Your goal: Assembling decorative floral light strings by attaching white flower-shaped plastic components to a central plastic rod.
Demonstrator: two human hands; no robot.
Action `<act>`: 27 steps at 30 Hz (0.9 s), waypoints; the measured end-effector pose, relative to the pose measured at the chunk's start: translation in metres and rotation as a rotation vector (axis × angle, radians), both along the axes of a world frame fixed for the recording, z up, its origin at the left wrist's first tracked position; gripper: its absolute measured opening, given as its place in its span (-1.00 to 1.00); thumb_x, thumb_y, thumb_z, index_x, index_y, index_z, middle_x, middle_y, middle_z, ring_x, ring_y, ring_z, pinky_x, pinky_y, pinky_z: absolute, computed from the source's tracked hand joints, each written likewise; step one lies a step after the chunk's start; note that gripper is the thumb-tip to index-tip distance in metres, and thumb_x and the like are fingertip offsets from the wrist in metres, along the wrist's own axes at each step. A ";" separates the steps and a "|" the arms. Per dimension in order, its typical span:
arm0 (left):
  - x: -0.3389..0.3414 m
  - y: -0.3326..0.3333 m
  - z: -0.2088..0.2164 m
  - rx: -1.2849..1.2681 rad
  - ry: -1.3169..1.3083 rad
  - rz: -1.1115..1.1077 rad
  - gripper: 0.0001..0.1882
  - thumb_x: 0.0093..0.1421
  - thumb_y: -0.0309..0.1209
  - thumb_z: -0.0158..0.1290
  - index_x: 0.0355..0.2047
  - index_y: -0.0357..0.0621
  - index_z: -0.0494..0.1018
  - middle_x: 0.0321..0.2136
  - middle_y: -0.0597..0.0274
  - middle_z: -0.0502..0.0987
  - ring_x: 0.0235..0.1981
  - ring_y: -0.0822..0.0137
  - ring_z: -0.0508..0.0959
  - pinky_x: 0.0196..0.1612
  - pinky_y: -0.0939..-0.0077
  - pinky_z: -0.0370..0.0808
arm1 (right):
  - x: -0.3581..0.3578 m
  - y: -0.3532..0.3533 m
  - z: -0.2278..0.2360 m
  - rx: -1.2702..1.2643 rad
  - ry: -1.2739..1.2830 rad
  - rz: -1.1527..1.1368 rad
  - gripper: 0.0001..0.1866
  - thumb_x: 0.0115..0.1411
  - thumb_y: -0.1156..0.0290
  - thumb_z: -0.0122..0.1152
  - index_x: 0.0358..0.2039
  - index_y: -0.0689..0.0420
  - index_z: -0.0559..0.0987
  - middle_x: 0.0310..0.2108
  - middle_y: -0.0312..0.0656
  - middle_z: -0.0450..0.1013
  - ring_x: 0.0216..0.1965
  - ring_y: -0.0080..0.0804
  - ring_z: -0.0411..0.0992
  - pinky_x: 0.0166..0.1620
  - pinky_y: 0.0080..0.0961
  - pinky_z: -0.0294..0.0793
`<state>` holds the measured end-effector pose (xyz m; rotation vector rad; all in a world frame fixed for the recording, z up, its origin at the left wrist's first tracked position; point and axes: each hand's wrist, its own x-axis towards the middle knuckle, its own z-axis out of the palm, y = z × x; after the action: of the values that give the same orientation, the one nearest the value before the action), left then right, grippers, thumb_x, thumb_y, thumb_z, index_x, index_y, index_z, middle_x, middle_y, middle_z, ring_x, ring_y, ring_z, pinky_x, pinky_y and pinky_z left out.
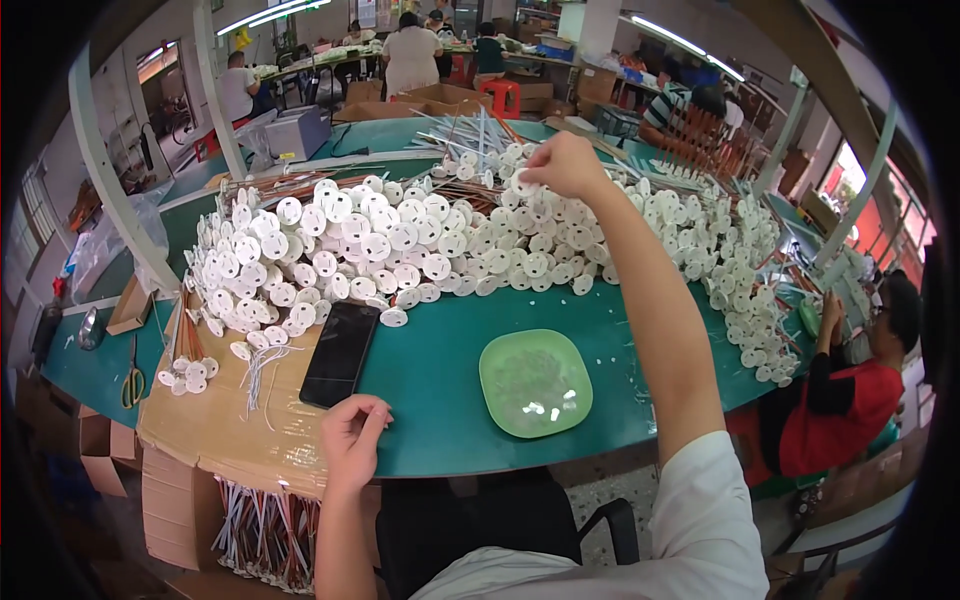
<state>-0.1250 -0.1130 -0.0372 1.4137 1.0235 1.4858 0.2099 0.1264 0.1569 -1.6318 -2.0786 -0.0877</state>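
My right hand [564, 168] reaches far over the table, its fingers pinched on a white disc at the top of a long heap of round white discs [402, 236]. Close to the table's front edge, my left hand [352, 432] is closed, with fingers curled and thumb over them; whether anything is inside is hidden. Just beyond that hand lies a black phone [340, 352], partly on a cardboard sheet [210, 425]. Between my arms sits a light green dish [536, 425] holding small clear pieces.
Scissors [133, 385] and a small disc bundle [188, 374] lie left. Thin rods [478, 135] rest behind the heap. An upright post [112, 170] stands at left. Under the table, a box [180, 500] holds more rods. A person in red [845, 420] sits at right.
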 end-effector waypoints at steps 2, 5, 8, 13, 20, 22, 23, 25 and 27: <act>-0.001 0.000 -0.003 0.005 0.028 -0.005 -0.90 0.27 -0.53 0.04 -0.40 -0.28 0.48 -0.47 0.27 0.52 -0.42 0.51 0.50 -0.32 0.65 0.42 | 0.002 -0.040 0.003 0.032 0.127 0.008 -0.75 -0.07 0.26 0.48 -0.42 0.14 0.72 -0.51 -0.18 0.61 -0.46 -0.38 0.57 -0.32 -0.45 0.52; -0.003 0.000 -0.009 0.037 0.094 0.000 -0.91 0.27 -0.54 0.05 -0.39 -0.29 0.49 -0.48 0.29 0.52 -0.44 0.53 0.49 -0.34 0.67 0.41 | 0.005 -0.106 -0.001 0.089 0.412 0.067 -0.76 -0.02 0.31 0.45 -0.40 0.21 0.71 -0.52 -0.19 0.61 -0.49 -0.47 0.55 -0.35 -0.52 0.50; 0.015 -0.011 -0.005 0.037 0.208 0.108 -0.93 0.26 -0.56 0.06 -0.37 -0.30 0.50 -0.48 0.31 0.51 -0.44 0.54 0.50 -0.34 0.68 0.41 | -0.006 -0.193 -0.012 0.153 0.599 0.101 -0.80 0.03 0.39 0.42 -0.39 0.27 0.69 -0.52 -0.20 0.60 -0.49 -0.62 0.51 -0.37 -0.63 0.46; 0.099 -0.082 0.039 0.126 -0.083 -0.235 -0.64 0.30 -0.39 0.05 0.08 -0.25 0.40 -0.03 0.04 0.49 -0.08 0.33 0.50 -0.07 0.51 0.43 | -0.046 -0.329 -0.096 0.305 1.216 0.245 -0.87 0.06 0.74 0.26 -0.36 0.31 0.63 -0.38 -0.15 0.58 -0.37 -0.49 0.54 -0.27 -0.56 0.55; 0.134 -0.141 0.037 0.176 -0.168 -0.563 -0.31 0.37 0.03 -0.15 0.28 -0.29 0.21 0.27 -0.16 0.22 0.29 0.05 0.25 0.27 0.24 0.21 | -0.090 -0.406 -0.179 -0.202 1.915 0.419 -0.66 0.19 0.67 0.20 0.00 0.28 0.46 -0.19 -0.15 0.54 -0.24 -0.48 0.54 -0.15 -0.54 0.56; 0.133 -0.142 0.036 0.234 0.036 -0.497 -0.33 0.38 -0.01 -0.15 0.19 -0.43 0.28 0.19 -0.15 0.35 0.19 0.06 0.40 0.19 0.25 0.32 | -0.080 -0.418 -0.174 -0.074 1.639 0.391 -0.66 0.17 0.64 0.23 -0.02 0.27 0.48 -0.21 -0.13 0.55 -0.26 -0.48 0.55 -0.19 -0.55 0.57; 0.136 -0.148 0.042 0.230 0.040 -0.504 -0.33 0.38 -0.01 -0.15 0.19 -0.43 0.28 0.19 -0.15 0.35 0.19 0.06 0.40 0.19 0.25 0.32 | -0.074 -0.422 -0.171 0.014 1.358 0.384 -0.67 0.15 0.61 0.27 -0.04 0.26 0.50 -0.22 -0.12 0.55 -0.29 -0.49 0.55 -0.23 -0.55 0.57; 0.141 -0.161 0.050 0.012 0.004 -0.517 -0.38 0.38 -0.06 -0.17 0.14 -0.44 0.33 0.16 -0.17 0.38 0.17 0.06 0.41 0.20 0.26 0.30 | -0.057 -0.421 -0.175 0.153 1.036 0.334 -0.63 0.00 0.52 0.41 -0.14 0.27 0.57 -0.27 -0.06 0.56 -0.36 -0.36 0.58 -0.37 -0.53 0.57; 0.138 -0.161 0.046 0.069 0.041 -0.517 -0.38 0.37 -0.07 -0.21 0.12 -0.47 0.35 0.14 -0.16 0.40 0.15 0.06 0.42 0.22 0.28 0.27 | -0.049 -0.421 -0.179 0.498 0.756 0.372 -0.64 -0.07 0.44 0.46 -0.22 0.24 0.61 -0.31 -0.08 0.57 -0.41 -0.27 0.57 -0.43 -0.53 0.56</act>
<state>0.0127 -0.2745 0.0084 1.6118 0.5688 1.1206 0.1607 -0.2943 -0.0221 -0.7850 -1.5550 0.1149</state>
